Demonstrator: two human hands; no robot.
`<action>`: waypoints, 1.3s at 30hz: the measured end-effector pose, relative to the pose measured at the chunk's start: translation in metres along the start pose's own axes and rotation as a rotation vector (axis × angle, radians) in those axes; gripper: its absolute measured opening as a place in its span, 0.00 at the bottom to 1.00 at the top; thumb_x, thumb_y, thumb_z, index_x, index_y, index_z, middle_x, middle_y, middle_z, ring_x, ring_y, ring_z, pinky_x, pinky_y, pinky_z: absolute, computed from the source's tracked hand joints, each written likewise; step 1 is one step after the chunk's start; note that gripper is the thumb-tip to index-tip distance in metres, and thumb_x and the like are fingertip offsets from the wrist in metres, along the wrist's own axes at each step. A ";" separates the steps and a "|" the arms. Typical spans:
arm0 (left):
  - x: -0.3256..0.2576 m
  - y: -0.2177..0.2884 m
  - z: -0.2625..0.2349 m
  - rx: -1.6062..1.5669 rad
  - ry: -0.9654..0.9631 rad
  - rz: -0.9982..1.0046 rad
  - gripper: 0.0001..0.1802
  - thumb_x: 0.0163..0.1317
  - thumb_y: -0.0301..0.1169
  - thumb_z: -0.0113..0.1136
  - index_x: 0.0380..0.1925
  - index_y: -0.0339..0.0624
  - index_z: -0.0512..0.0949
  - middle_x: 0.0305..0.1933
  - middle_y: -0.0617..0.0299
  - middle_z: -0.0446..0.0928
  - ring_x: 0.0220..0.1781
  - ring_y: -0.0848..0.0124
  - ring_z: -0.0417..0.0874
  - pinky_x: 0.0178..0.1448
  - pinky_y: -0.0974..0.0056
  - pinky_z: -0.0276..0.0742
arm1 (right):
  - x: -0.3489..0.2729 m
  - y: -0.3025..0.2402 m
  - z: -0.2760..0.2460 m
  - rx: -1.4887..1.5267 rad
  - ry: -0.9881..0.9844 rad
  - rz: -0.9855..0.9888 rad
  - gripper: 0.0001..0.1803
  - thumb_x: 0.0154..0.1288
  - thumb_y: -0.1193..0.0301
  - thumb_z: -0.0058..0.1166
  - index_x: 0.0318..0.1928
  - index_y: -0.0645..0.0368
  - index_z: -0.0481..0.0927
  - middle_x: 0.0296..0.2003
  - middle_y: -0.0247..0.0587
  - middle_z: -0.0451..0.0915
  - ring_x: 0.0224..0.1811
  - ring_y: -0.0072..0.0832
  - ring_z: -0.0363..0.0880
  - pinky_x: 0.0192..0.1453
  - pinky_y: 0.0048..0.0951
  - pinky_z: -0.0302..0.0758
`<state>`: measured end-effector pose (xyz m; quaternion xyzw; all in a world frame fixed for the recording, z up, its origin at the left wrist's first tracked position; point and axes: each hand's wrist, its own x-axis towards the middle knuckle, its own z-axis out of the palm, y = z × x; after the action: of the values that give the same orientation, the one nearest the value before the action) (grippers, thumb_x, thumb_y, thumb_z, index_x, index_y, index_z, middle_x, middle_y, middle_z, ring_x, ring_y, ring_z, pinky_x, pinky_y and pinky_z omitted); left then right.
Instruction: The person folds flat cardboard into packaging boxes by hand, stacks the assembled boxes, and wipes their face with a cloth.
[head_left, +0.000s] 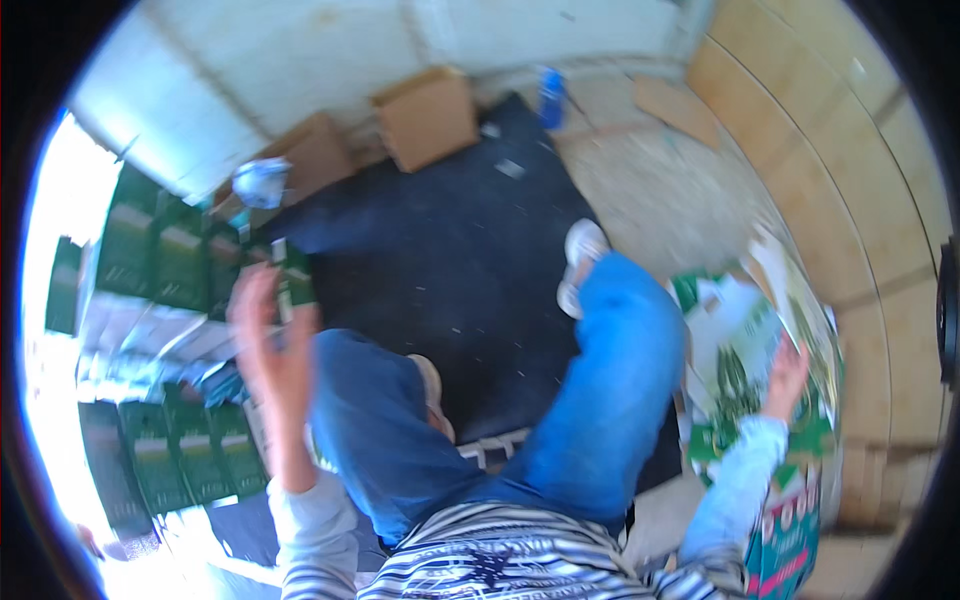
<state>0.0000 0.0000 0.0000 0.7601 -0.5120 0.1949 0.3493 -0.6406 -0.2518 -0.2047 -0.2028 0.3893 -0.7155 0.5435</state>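
I sit on the floor in blue jeans with my legs out over a dark mat [440, 250]. My left hand [268, 335] is raised with fingers spread, next to a small green and white carton [291, 272] that seems pinched at its fingertips; blur hides the contact. Rows of green cartons [160, 255] stand just left of it. My right hand [786, 376] reaches out to the right and rests on a pile of flattened green and white packaging [745, 365], fingers apart, holding nothing.
More green cartons [185, 450] stand in a row at the lower left. Two brown cardboard boxes [425, 115] and a crumpled bag [262, 182] lie at the mat's far edge, with a blue bottle [551, 95] beyond. Wooden panelling [850, 170] curves along the right.
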 end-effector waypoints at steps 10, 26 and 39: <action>0.030 0.004 0.063 -1.143 -0.628 -0.473 0.35 0.64 0.55 0.42 0.61 0.40 0.58 0.60 0.53 0.64 0.59 0.63 0.68 0.59 0.59 0.66 | -0.159 0.038 0.264 0.158 -0.648 0.289 0.19 0.68 0.68 0.43 0.56 0.63 0.66 0.53 0.44 0.72 0.54 0.33 0.72 0.57 0.36 0.72; 0.027 -0.084 0.028 -1.262 -0.147 -0.912 0.43 0.56 0.67 0.36 0.57 0.42 0.64 0.57 0.54 0.67 0.58 0.60 0.68 0.58 0.51 0.64 | -0.332 0.203 0.212 0.195 -0.544 1.358 0.23 0.67 0.64 0.43 0.59 0.62 0.63 0.56 0.47 0.69 0.58 0.39 0.68 0.61 0.42 0.65; 0.014 -0.072 0.102 -1.133 -0.582 -1.193 0.16 0.61 0.32 0.44 0.48 0.38 0.69 0.43 0.56 0.76 0.45 0.59 0.79 0.47 0.51 0.77 | -0.311 0.138 0.211 -0.860 -1.248 1.555 0.22 0.67 0.53 0.40 0.35 0.62 0.74 0.24 0.41 0.77 0.20 0.25 0.76 0.21 0.21 0.70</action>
<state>0.0654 -0.0673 -0.0839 0.6329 -0.1175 -0.5064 0.5737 -0.3031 -0.0461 -0.1408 -0.4022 0.2843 0.2501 0.8336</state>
